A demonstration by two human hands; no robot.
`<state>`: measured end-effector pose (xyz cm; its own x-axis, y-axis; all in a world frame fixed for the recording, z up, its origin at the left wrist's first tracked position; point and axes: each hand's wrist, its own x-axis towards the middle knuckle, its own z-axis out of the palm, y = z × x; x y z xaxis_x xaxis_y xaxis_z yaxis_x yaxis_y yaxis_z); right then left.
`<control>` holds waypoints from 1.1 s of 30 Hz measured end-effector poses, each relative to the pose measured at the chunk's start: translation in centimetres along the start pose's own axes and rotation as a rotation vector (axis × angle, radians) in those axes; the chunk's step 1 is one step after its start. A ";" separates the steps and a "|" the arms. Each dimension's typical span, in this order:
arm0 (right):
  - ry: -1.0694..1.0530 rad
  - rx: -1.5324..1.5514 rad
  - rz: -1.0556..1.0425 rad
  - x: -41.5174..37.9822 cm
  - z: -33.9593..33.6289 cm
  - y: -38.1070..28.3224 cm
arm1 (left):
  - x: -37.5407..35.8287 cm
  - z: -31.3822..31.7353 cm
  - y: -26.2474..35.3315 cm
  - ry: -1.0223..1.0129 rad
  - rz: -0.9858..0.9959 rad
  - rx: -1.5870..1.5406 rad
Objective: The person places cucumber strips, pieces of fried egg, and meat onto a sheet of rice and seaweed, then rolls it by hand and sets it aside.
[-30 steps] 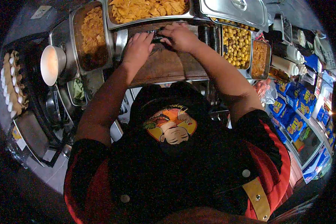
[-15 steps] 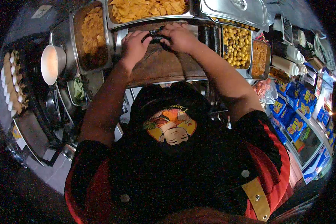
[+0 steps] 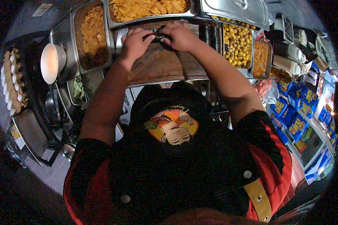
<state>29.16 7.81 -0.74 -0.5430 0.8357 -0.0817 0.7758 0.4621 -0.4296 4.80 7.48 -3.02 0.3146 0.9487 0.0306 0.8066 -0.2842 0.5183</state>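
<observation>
Both hands are at the far side of a brown wooden board [image 3: 161, 67]. My left hand [image 3: 137, 43] and my right hand [image 3: 179, 36] have their fingers curled round a dark, shiny bundle [image 3: 157, 36], one hand at each side of it. What the bundle is made of cannot be made out. Just right of my right hand, dark cylinders [image 3: 210, 37] stand or lie by the board's edge. Beyond the hands is a metal tray of orange chips [image 3: 148, 9].
At the left are a tray of shredded food [image 3: 92, 33], a white bowl [image 3: 52, 63] and egg cartons [image 3: 14, 82]. To the right are a tray of small yellow potatoes [image 3: 237, 47], a metal lid [image 3: 234, 11], a sauce tray [image 3: 261, 58] and blue snack bags [image 3: 298, 125].
Both hands keep their place on the dark bundle, with only a slight shift of the fingers. The view has moved very slightly.
</observation>
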 end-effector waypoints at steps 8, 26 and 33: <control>-0.053 -0.041 0.028 0.7 0.4 0.4 | -0.9 -0.9 1.7 0.052 0.240 0.077; -0.004 -0.141 -0.109 0.8 1.1 2.1 | -1.1 -0.3 1.6 0.041 0.278 0.296; -0.081 -0.074 -0.061 1.4 0.0 1.5 | 0.0 -0.7 1.5 0.004 0.297 0.307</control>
<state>29.58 9.66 -1.51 -0.6119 0.7800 -0.1307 0.7604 0.5348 -0.3684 5.69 7.15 -1.65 0.5546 0.8195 0.1441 0.7927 -0.5730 0.2080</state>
